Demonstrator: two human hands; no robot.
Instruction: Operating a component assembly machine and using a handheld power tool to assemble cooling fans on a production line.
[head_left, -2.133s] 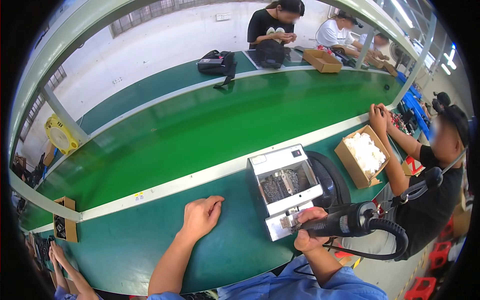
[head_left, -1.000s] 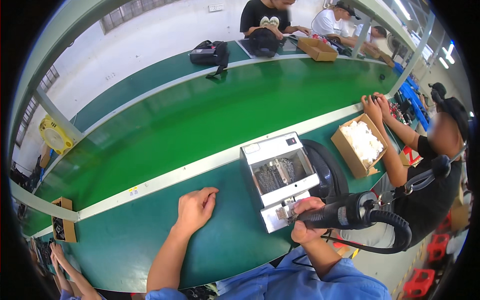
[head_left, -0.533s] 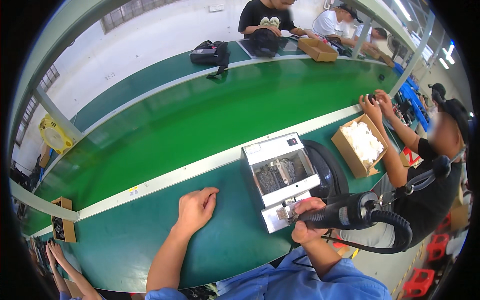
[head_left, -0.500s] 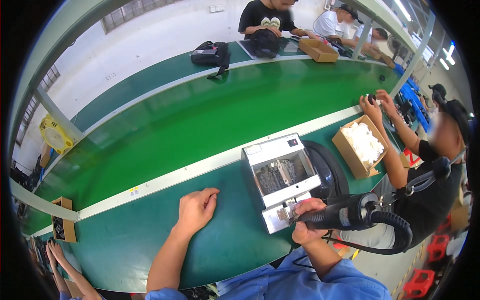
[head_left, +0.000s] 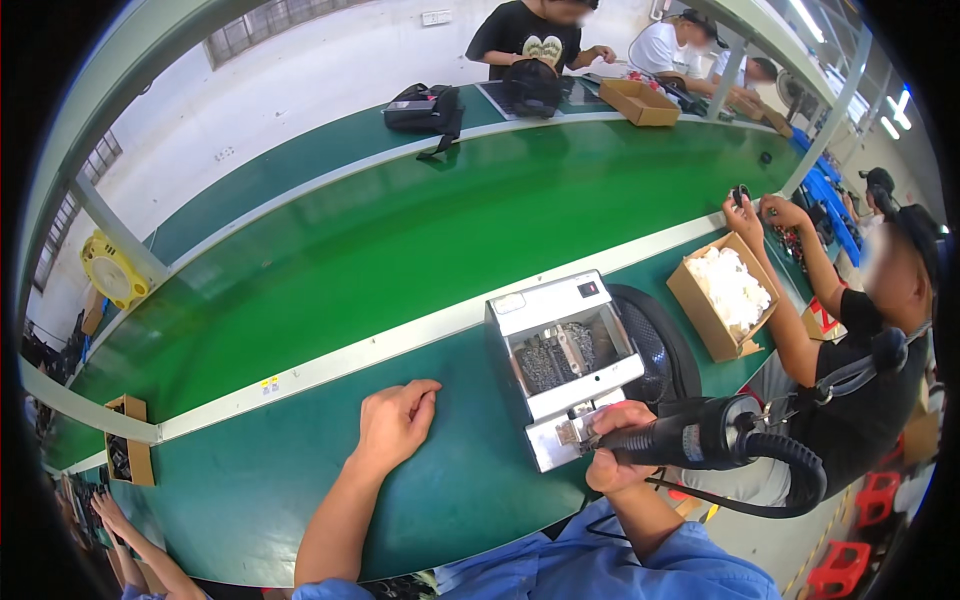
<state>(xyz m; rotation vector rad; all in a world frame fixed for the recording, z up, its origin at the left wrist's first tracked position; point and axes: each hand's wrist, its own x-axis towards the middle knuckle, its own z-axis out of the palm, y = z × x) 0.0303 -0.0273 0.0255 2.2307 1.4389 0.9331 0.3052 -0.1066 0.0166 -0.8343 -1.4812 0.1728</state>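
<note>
The right hand [head_left: 616, 468] was closed around the front grip of a black electric screwdriver [head_left: 690, 437], the fingers bent over the upper side and the thumb below. The screwdriver lay nearly level, its nose directed left at the front plate of a silver screw feeder [head_left: 540, 402]; contact between bit and plate could not be confirmed. The feeder stood on a dark green workbench [head_left: 250, 500], its open hopper holding small dark pieces. The left hand [head_left: 393, 422] rested on the bench left of the feeder, forefinger and thumb close together and pointing forward; the bend of the hidden fingers, and whether they held anything, could not be told. A black mesh-sided bag [head_left: 655, 350] sat just right of the feeder, with a cardboard box [head_left: 700, 318] of white pieces beyond it. At right, a co-worker in black [head_left: 850, 430] held up a small dark part [head_left: 740, 194].
</note>
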